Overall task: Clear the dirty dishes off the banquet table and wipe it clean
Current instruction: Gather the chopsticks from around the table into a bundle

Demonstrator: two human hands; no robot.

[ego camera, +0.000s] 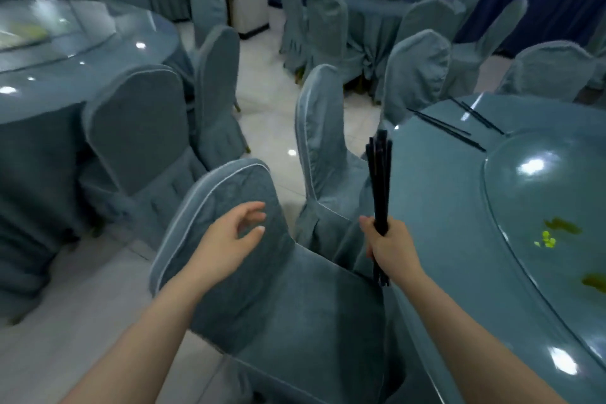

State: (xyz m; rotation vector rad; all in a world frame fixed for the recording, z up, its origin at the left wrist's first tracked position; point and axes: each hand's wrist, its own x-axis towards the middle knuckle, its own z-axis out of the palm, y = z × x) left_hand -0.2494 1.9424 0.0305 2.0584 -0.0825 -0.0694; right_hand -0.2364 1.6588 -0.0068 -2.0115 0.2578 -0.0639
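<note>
My right hand [390,244] grips a bundle of black chopsticks [380,180] upright, just off the left edge of the round banquet table [436,180]. More black chopsticks [449,131] lie in two pairs on the table's far side. A glass turntable [531,207] fills the table's middle, with green and brown food scraps [549,236] on it. My left hand [229,239] hovers with relaxed fingers over the back of the nearest covered chair [210,272] and holds nothing.
Blue-grey covered chairs [321,141] ring the table, close on my left. Another round table [82,69] with a turntable stands at the left, a third [370,10] at the back by a blue curtain. White tiled floor [269,115] runs between them.
</note>
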